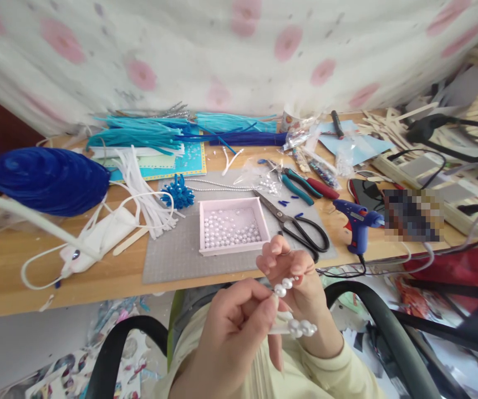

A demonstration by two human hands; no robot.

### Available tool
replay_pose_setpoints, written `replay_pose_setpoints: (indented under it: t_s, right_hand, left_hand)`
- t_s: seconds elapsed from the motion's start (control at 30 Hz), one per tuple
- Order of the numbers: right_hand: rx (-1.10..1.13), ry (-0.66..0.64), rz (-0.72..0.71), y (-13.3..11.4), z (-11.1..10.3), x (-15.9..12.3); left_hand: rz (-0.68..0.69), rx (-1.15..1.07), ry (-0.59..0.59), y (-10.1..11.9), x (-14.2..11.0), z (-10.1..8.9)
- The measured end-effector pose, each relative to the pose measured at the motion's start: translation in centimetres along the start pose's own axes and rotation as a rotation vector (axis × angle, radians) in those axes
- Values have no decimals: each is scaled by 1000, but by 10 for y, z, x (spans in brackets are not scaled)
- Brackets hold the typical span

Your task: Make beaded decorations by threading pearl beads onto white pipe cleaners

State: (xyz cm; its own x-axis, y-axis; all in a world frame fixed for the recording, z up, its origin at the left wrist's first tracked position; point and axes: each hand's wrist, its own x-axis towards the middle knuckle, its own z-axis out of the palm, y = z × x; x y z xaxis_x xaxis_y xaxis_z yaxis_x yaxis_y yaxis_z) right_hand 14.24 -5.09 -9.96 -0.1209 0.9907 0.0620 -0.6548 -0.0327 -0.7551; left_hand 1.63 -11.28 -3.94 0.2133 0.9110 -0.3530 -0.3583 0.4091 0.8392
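Note:
My left hand (243, 321) pinches a white fuzzy stem piece between thumb and fingertips, in front of my body. White pearl beads (283, 287) run in a short row along one branch, rising from my fingertips. A second branch with a cluster of pearl beads (301, 328) sticks out to the right below it. My right hand (295, 271) is curled, with its fingers at the tip of the upper beaded branch; part of its grip is hidden. Just beyond the hands lies a shallow pink-white tray (201, 227) with many loose pearl beads.
Black-handled scissors (291, 221), pliers (301, 185) and a blue glue gun (357, 221) lie right of the tray. A blue tinsel-like flower (178, 192), white stems (147, 205) and a large blue roll (51, 180) lie left. Blue stems (139, 136) line the back. Chair armrests (114, 354) flank me.

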Motion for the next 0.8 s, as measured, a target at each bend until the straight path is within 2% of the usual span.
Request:
replay_pose_setpoints:
  t_s: [0.2,0.47,0.8]
  right_hand:
    - [-104,1,-68,-1,0,3]
    - [-266,-2,-273,-2,4,3]
    - [-227,-50,-307,-2,4,3]
  left_hand:
    - [-18,-1,-9,1,2,-1]
    - [-21,-50,9,1,3,0]
    - [-2,-54,-10,-1,3,-1]
